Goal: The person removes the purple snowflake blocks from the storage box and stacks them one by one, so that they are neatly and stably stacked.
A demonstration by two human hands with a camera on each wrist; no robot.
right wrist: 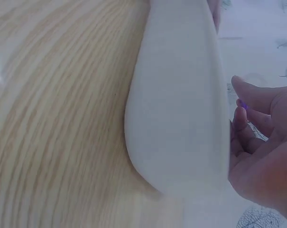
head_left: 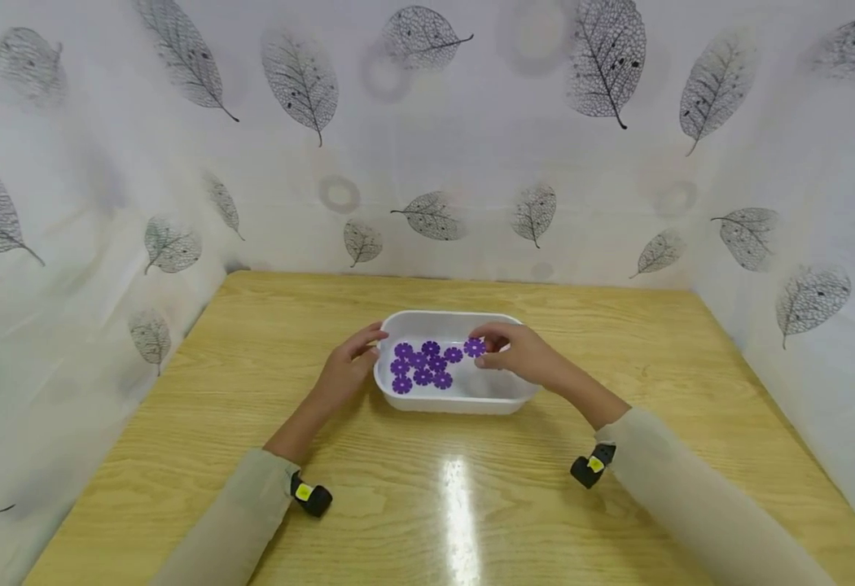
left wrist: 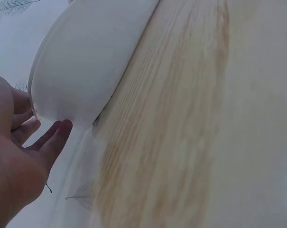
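A white plastic basin [head_left: 457, 404] stands on the table with several purple notched snowflake discs [head_left: 423, 376] lying in its left half. My left hand [head_left: 347, 362] holds the basin's left end, fingertips over the rim and thumb by the outer wall. In the left wrist view that hand [left wrist: 27, 152] has its fingertips at the basin's end wall [left wrist: 81, 61]. Over the right half of the basin, my right hand [head_left: 519, 354] pinches one purple snowflake disc [head_left: 475, 347] raised above the others. Only a purple sliver of this disc [right wrist: 243, 104] shows between the fingers in the right wrist view.
The basin rests on a wood-grain table [head_left: 288, 317]. A pale curtain [head_left: 471, 155] with grey leaf prints encloses the table at the back and both sides. Each sleeve cuff bears a small black wrist camera [head_left: 313, 496].
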